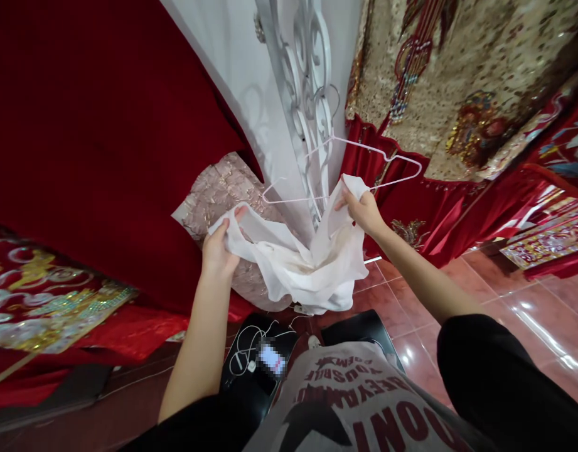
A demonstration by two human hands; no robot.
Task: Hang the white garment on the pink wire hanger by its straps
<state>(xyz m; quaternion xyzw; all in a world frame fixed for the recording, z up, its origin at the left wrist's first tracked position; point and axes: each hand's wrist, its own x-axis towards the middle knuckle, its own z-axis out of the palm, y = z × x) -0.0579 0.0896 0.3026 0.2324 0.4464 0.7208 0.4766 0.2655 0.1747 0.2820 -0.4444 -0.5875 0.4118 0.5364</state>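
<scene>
Left grip point(218, 250), right grip point(365, 212) clasp white garment point(312, 279) at 2 edges; it sags between and below.

You were in a place for costumes, perhaps a costume shop or a dressing room; which of the two, it could not be told. On the far right hung a gold sequined garment point(496, 81) with beaded tassels point(408, 66), beside rich red cloth point(380, 216). On your left were a large red drape point(105, 125) and, nearer, embroidered fabric point(39, 285). Ahead of you stood a white scrollwork stand point(312, 81) and a pale hanger point(387, 154). The floor point(420, 314) had glossy reddish tiles.
</scene>
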